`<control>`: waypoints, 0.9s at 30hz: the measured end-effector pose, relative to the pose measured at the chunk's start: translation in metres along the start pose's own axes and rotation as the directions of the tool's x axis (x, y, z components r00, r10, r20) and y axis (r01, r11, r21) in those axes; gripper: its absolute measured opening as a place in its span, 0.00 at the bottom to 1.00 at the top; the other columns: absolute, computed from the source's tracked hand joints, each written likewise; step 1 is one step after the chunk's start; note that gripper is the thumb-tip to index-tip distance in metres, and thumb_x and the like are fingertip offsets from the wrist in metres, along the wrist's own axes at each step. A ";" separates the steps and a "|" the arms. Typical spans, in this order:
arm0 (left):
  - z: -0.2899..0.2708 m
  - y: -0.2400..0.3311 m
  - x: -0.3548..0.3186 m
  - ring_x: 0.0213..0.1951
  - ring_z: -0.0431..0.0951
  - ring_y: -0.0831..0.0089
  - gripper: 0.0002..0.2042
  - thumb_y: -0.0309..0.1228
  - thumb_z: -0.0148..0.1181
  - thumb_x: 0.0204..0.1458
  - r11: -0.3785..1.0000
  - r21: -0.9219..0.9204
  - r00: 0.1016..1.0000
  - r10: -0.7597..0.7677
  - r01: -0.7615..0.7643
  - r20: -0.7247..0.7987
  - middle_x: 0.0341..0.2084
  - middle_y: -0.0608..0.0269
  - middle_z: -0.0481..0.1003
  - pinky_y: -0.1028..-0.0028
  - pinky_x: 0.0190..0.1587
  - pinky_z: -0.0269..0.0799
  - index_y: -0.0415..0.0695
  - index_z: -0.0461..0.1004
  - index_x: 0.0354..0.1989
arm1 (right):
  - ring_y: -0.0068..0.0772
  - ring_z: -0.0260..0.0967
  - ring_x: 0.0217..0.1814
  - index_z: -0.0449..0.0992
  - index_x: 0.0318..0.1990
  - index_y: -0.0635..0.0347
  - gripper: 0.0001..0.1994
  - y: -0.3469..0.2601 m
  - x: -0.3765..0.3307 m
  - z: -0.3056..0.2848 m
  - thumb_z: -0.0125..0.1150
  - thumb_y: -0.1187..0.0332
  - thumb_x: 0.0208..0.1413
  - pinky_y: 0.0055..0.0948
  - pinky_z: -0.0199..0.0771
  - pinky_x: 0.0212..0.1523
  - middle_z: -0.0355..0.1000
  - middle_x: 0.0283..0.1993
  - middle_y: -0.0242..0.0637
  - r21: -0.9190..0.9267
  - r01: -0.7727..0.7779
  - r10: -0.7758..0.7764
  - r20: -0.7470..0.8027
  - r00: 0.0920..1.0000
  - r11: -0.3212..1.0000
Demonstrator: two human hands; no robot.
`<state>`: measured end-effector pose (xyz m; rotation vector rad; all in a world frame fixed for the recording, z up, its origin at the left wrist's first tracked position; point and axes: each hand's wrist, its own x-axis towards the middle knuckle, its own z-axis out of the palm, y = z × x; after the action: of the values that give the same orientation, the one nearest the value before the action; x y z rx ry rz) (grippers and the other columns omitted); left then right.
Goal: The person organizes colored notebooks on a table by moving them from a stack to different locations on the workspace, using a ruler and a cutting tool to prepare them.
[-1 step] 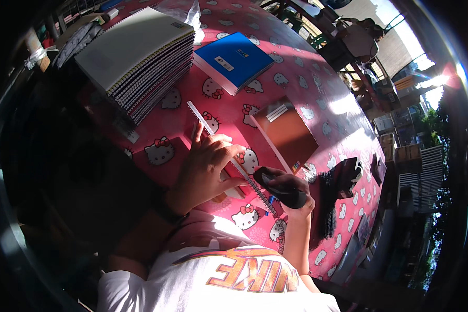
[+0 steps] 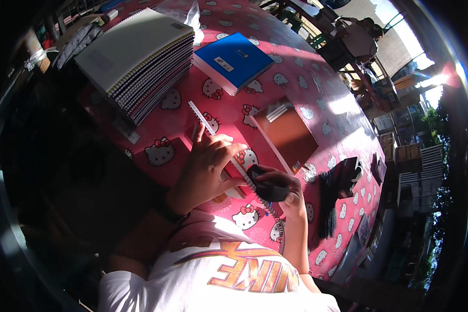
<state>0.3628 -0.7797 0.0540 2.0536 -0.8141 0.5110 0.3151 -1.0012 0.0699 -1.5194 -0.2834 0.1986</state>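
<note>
My left hand (image 2: 208,160) grips a thin notebook (image 2: 234,182) on the pink patterned tablecloth, fingers spread across it and thumb along its side. A pale perforated edge (image 2: 202,117) sticks out past my fingertips. Along the notebook's near end runs a spiral coil (image 2: 265,207), trailing toward my shirt. My right hand (image 2: 292,193) is wrapped round a black rounded hand tool (image 2: 269,188), which lies against the coil close to my left thumb. The tool's underside is hidden. A small blue item beside the coil is mostly covered.
A tall stack of spiral notebooks (image 2: 135,49) stands at the far left. Beyond my hands lie a blue notebook (image 2: 234,60) and a brown notebook (image 2: 288,130). To the right are a dark box-like object (image 2: 347,177) and a black bristly bundle (image 2: 326,205). Another person (image 2: 356,41) sits farther off.
My right hand has moved the black tool left and slightly up along the coil, closer to my left thumb. My left hand stays in almost the same place.
</note>
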 end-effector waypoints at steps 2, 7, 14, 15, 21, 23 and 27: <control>-0.006 0.004 0.000 0.49 0.67 0.64 0.33 0.45 0.68 0.34 1.000 -0.004 1.000 0.013 -0.013 0.013 0.41 0.61 0.69 0.47 0.62 0.41 0.45 0.64 0.50 | 0.40 0.65 0.54 0.73 0.41 0.72 0.37 0.009 0.012 -0.007 0.60 0.39 0.39 0.32 0.61 0.53 0.65 0.52 0.55 -0.426 -0.276 0.193 -0.229 0.954 0.861; -0.006 0.002 0.005 0.56 0.63 0.57 0.34 0.39 0.68 0.37 0.994 -0.099 0.997 -0.033 0.039 0.063 0.52 0.52 0.65 0.54 0.62 0.48 0.42 0.62 0.55 | 0.37 0.67 0.50 0.74 0.43 0.70 0.32 -0.009 0.013 -0.003 0.61 0.45 0.41 0.30 0.62 0.51 0.68 0.50 0.47 -0.107 -0.037 0.036 -0.017 0.999 0.994; -0.004 0.001 0.003 0.53 0.65 0.55 0.38 0.36 0.69 0.36 0.997 -0.081 1.000 -0.016 0.016 0.001 0.48 0.49 0.66 0.58 0.61 0.51 0.44 0.58 0.59 | 0.29 0.68 0.44 0.74 0.42 0.67 0.27 -0.004 0.029 -0.003 0.63 0.50 0.43 0.26 0.66 0.44 0.69 0.48 0.42 0.270 0.124 -0.148 0.070 0.987 0.955; -0.005 0.001 0.005 0.52 0.65 0.55 0.38 0.36 0.68 0.36 0.997 -0.081 1.000 -0.009 0.009 0.003 0.48 0.50 0.66 0.58 0.61 0.51 0.44 0.58 0.59 | 0.34 0.67 0.48 0.74 0.43 0.70 0.33 0.002 0.036 -0.005 0.63 0.45 0.40 0.28 0.65 0.48 0.68 0.50 0.47 -0.055 -0.040 0.038 -0.044 0.998 0.998; 0.000 -0.004 0.004 0.59 0.58 0.55 0.37 0.39 0.67 0.39 0.989 -0.151 1.000 -0.013 0.013 0.001 0.55 0.52 0.61 0.54 0.62 0.47 0.43 0.57 0.59 | 0.25 0.67 0.44 0.73 0.44 0.68 0.25 -0.012 0.038 0.007 0.63 0.54 0.46 0.23 0.65 0.42 0.70 0.48 0.39 0.298 0.089 -0.133 0.131 0.982 0.950; -0.007 0.000 0.010 0.63 0.50 0.52 0.43 0.39 0.69 0.36 0.999 -0.037 1.000 -0.028 0.028 -0.007 0.61 0.48 0.52 0.54 0.62 0.49 0.43 0.52 0.62 | 0.28 0.68 0.46 0.73 0.44 0.71 0.32 0.011 0.046 -0.007 0.63 0.47 0.42 0.23 0.66 0.43 0.69 0.49 0.42 0.000 -0.042 0.042 -0.004 0.999 0.999; -0.010 -0.051 0.013 0.63 0.50 0.58 0.49 0.40 0.71 0.33 0.895 -0.421 0.936 -0.263 0.147 -0.235 0.62 0.48 0.49 0.60 0.58 0.56 0.44 0.47 0.64 | 0.33 0.68 0.48 0.72 0.45 0.70 0.34 0.008 0.050 -0.005 0.61 0.44 0.42 0.24 0.66 0.45 0.69 0.48 0.42 -0.035 -0.036 0.033 -0.090 0.995 0.999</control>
<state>0.4069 -0.7538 0.0391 1.6164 -0.4697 0.4647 0.3645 -0.9909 0.0642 -1.5654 -0.1900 0.1530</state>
